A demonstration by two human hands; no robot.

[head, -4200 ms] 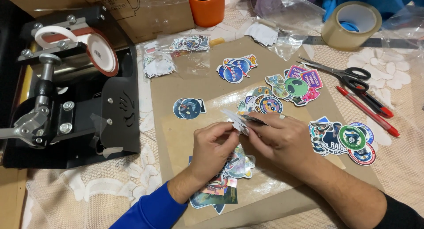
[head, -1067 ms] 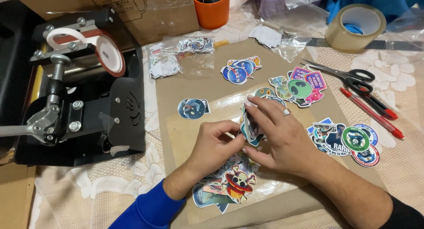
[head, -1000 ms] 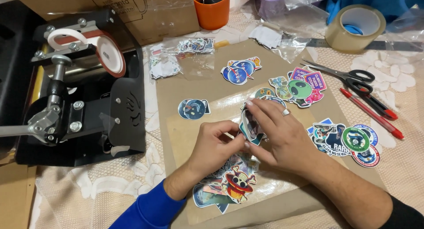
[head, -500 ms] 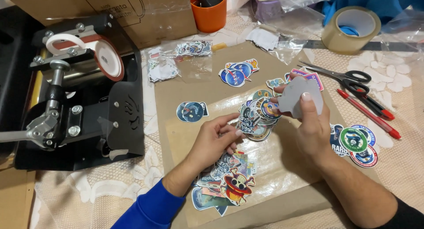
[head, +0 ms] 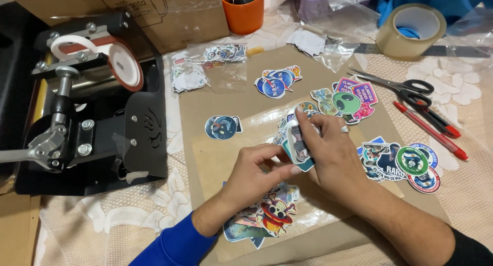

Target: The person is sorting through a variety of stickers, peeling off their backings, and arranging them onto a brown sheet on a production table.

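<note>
Right hand (head: pixel 334 155) back on sticker (head: pixel 299 149)

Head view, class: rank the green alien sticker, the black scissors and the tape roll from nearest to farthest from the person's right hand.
Measured from the right hand:
1. Green alien sticker, just above the hand on the brown paper.
2. Black scissors, farther up and right, beside the red pens.
3. Tape roll, farthest, at the top right corner.

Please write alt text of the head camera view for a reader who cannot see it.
Two hands, left hand and right hand, hold a small stack of stickers above a brown paper sheet scattered with colourful stickers. A black press machine stands left; scissors and tape roll lie right.
</note>
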